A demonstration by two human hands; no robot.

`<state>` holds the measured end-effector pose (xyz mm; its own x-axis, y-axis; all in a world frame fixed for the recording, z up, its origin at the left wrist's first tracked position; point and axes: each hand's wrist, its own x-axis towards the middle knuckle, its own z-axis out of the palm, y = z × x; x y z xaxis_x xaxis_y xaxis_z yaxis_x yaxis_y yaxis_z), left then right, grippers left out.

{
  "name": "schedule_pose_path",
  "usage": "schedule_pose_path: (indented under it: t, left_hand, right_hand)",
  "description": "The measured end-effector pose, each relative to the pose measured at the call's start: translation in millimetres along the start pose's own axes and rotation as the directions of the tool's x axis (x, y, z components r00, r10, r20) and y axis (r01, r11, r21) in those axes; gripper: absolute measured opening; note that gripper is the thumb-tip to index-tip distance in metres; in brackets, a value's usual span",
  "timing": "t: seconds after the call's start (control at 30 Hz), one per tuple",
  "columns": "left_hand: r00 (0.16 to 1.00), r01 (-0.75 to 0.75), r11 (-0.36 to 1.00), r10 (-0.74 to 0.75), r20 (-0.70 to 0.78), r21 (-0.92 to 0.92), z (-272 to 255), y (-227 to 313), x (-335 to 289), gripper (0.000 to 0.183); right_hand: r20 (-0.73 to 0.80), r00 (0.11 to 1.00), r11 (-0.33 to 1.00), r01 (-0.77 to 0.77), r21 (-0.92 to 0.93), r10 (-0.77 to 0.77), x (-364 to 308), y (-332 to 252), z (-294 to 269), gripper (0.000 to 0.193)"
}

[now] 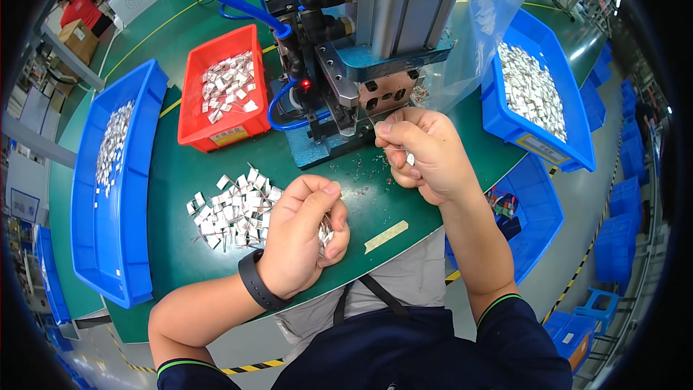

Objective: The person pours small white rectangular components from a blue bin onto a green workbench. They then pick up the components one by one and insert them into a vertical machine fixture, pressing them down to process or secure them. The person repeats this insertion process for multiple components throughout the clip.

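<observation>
My left hand [299, 227], with a dark band on its wrist, is curled closed around a small bunch of white wire-leaded components [325, 232]. Beside it on the green table lies a loose heap of the same white, block-shaped components [234, 211] with thin leads. My right hand [433, 155] pinches a white wire-leaded component [411, 159], its thin leads extending toward the bench machine [390, 90]. Those fingertips are right at the front of the machine's metal head, and partly hide where the leads end.
A red bin [189, 112] and a long blue bin [137, 260] stand left; another blue bin [498, 119] stands right. All hold white components. Lead clippings are scattered before the machine. Tape [386, 237] marks the table's front edge. A lower blue bin [545, 217] sits beside my right arm.
</observation>
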<state>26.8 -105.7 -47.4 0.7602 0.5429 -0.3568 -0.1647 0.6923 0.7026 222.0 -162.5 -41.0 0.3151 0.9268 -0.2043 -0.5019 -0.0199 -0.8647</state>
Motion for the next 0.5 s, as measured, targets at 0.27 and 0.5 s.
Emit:
schedule_pose_path:
  t: [0.27, 0.5]
  left_hand:
    - [1.0, 0.015, 1.0, -0.015, 0.0, -0.005, -2, 0, -2, 0.009]
    - [0.999, -0.001, 1.0, 0.0, 0.037, 0.025, -1, 0, 0, 0.016]
  right_hand:
    - [0.123, 0.986, 0.993, -0.104, -0.054, 0.11, -13, 3, 3, 0.017]
    - [0.218, 0.956, 0.961, -0.14, -0.239, 0.193, -18, 12, 6, 0.017]
